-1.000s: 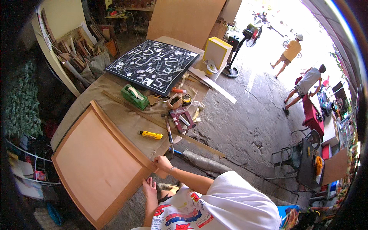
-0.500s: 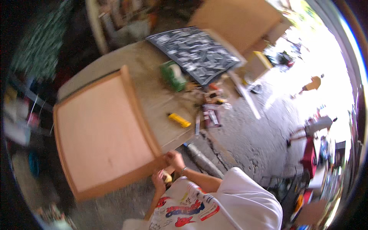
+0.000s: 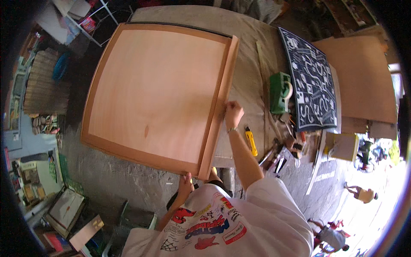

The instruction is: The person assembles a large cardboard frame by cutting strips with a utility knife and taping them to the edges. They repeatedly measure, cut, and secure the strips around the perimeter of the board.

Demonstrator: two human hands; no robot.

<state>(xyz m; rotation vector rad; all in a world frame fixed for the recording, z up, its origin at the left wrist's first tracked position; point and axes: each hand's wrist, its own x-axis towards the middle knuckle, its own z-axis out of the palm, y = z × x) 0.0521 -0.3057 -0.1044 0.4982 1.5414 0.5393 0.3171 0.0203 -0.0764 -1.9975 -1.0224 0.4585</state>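
A large pale wooden panel (image 3: 154,94) with a brown border lies on the cloth-covered table in front of me. Along its right side runs a brown tape strip (image 3: 217,115), whose outer edge reaches past the panel. My right hand (image 3: 234,115) is closed at that outer edge, about midway along, with the fingertips pinched against the strip. At the panel's near right corner my left hand (image 3: 186,184) grips the edge, thumb on top and the other fingers mostly hidden below. A yellow utility knife (image 3: 251,141) lies right of my right forearm.
A green tape dispenser (image 3: 280,92) stands right of the panel, beside a dark patterned sheet (image 3: 312,81). Assorted tools (image 3: 280,160) clutter the table's near right corner. Large brown boards (image 3: 364,77) rest farther right. Two people are on the floor at lower right.
The view has swung right, so the panel now sits more squarely ahead. My right hand has moved from the near corner up along the strip; my left hand stays near that corner.
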